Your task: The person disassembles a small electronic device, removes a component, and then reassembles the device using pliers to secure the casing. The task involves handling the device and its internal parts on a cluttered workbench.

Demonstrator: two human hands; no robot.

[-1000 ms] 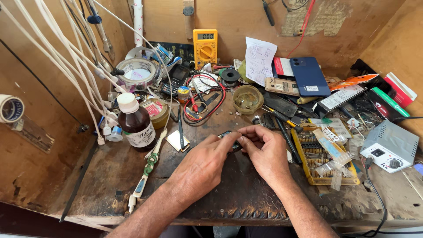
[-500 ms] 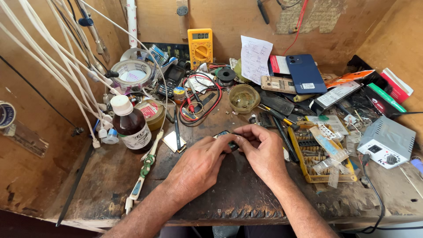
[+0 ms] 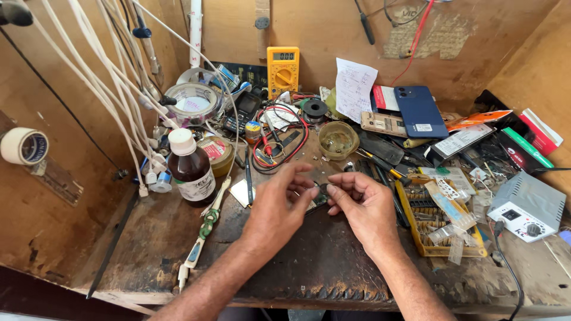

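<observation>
Head view. Both hands meet over the middle of the wooden surface point(image 3: 333, 270), above its dark scorched patch. The left hand point(image 3: 275, 211) and the right hand point(image 3: 364, 205) each pinch one end of a small dark part point(image 3: 318, 195), which looks like a piece of circuit board; most of it is hidden by the fingertips. The part sits just above the surface, between the two thumbs, in front of the small round dish point(image 3: 338, 139).

Change from the earlier frames: the hands were pressed close together, with the fingers overlapping. They now stand slightly apart, and the left fingers are lifted and curled. More of the part shows in the gap. This suggests the grip is being adjusted, not released, since both hands keep contact.

Orientation: the visible portion of the part runs roughly left to right, tilted a little down toward the left hand. Its long axis appears to lie along the line between the two hands. Which end is the front cannot be told.

Nearby items: a brown bottle point(image 3: 190, 169) with a white cap stands to the left, near the left forearm. A yellow tray point(image 3: 437, 223) of small pieces lies just beside the right hand. A yellow meter point(image 3: 283, 68) leans against the back wall.
</observation>
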